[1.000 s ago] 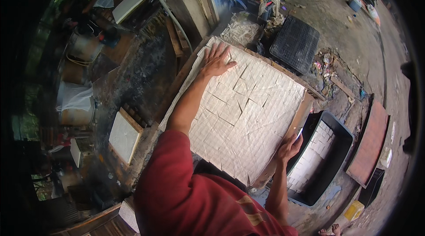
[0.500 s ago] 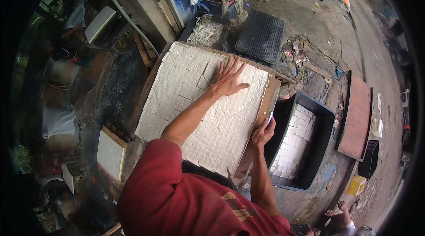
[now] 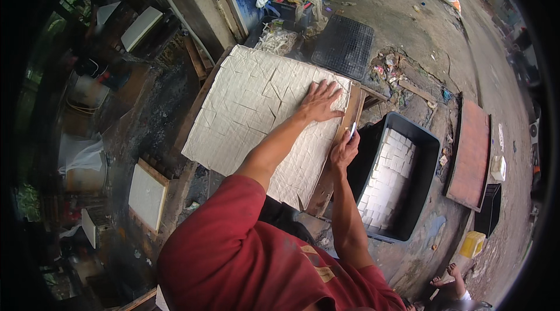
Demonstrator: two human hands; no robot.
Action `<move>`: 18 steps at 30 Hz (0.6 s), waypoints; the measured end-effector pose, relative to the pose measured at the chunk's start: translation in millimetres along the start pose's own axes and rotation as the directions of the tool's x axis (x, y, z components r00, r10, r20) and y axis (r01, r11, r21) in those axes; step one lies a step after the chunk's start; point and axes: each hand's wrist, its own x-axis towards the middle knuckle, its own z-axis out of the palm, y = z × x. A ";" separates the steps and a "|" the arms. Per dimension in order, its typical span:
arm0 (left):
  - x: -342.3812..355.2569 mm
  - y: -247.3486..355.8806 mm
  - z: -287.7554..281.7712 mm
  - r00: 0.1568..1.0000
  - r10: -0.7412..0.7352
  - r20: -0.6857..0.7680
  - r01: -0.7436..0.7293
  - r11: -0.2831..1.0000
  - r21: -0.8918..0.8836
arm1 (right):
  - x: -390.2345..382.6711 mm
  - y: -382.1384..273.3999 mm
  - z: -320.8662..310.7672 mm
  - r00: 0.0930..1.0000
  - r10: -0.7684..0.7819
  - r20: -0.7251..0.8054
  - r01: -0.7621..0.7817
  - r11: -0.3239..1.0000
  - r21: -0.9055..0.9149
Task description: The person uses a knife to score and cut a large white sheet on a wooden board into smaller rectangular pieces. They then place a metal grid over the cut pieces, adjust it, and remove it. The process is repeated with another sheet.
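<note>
A cream-white sheet (image 3: 245,101), scored into squarish pieces, lies over a wooden board (image 3: 320,197). My left hand (image 3: 321,101) rests palm down on its far right part, fingers spread. Beside the sheet's right edge, above the bare strip of board, my right hand (image 3: 344,152) is closed round a slim tool with a pale, shiny tip (image 3: 353,129). The tool looks like a small knife, but its handle is hidden in my fingers. To the right of this hand stands a deep black tub (image 3: 430,180) with many white square pieces (image 3: 388,177) inside.
Beyond the board are a black crate-like lid (image 3: 343,47) and a container of whitish strips (image 3: 277,38). A reddish panel (image 3: 468,150) lies right of the tub. A framed white slab (image 3: 147,199) stands at left. Another person's hand (image 3: 454,271) shows at the lower right.
My left hand has slid right across the sheet, toward its right edge. My right hand has moved a little farther away along that edge, still holding the tool. The view has shifted slightly.
</note>
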 end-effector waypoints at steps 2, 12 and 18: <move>-40.7 15.9 -7.8 1.000 0.014 -0.001 -0.014 0.984 -0.179 | -0.7 0.3 -2.9 0.999 0.027 -0.025 -0.027 1.000 0.014; -220.0 44.3 24.0 0.997 -0.040 -0.060 0.030 0.987 -0.155 | -5.2 6.1 -20.7 0.999 -0.032 -0.010 0.032 0.999 0.004; -264.5 -3.9 2.0 0.988 -0.053 -0.146 0.015 0.968 -0.249 | -4.8 19.7 -21.3 0.998 -0.006 0.060 0.011 0.996 -0.086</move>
